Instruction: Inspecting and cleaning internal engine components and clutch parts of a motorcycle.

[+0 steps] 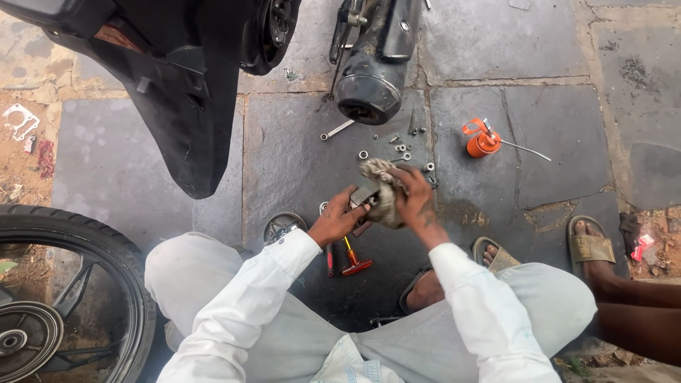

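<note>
I squat over a stone floor in white sleeves. My left hand [337, 218] grips a small dark metal part [363, 195] at its lower end. My right hand [415, 200] presses a dirty beige rag [383, 191] against that part from the right and above. Both hands meet just above the floor. Under them lie a red-handled T-shaped tool [352, 261] and a red-handled screwdriver [330, 261]. Nuts and washers [401, 147] are scattered beyond my hands, with a spanner [336, 130] beside them.
A black exhaust muffler [372, 81] and black motorcycle bodywork [177, 106] rise ahead. A loose wheel with tyre [71, 284] lies at lower left, a round metal part [282, 227] by my knee. An orange oil can [484, 142] stands right. Another person's sandalled foot [592, 248] is at right.
</note>
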